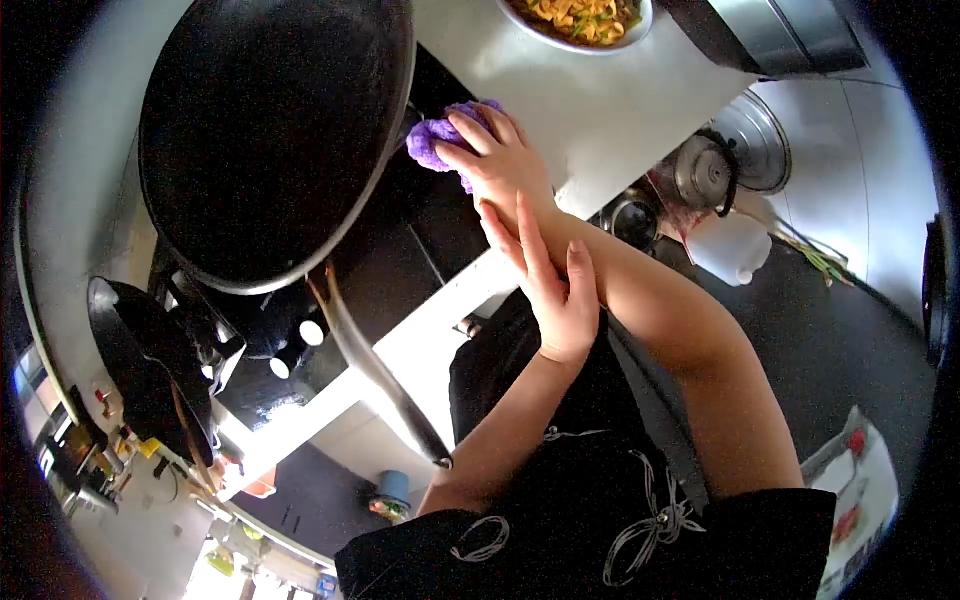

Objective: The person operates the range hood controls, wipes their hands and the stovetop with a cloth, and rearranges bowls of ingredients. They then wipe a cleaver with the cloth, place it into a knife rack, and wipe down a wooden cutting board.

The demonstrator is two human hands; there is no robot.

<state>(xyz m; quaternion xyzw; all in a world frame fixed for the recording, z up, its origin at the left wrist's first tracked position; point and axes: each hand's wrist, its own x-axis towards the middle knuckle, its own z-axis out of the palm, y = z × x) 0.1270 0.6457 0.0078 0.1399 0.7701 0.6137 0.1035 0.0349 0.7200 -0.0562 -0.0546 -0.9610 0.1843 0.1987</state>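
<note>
Near the middle of the frame, the person's left hand is spread wide with nothing in it, its fingers right by the right wrist. A bit higher, the right hand holds a bunched purple cloth under its fingers. The cloth pokes out past the fingertips, above the black stove top. The big dark pan fills the upper left. A bowl of food sits at the top.

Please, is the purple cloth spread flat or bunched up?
Bunched up: the purple cloth shows as a thick, crumpled lump beneath the fingers of the right hand.
</note>
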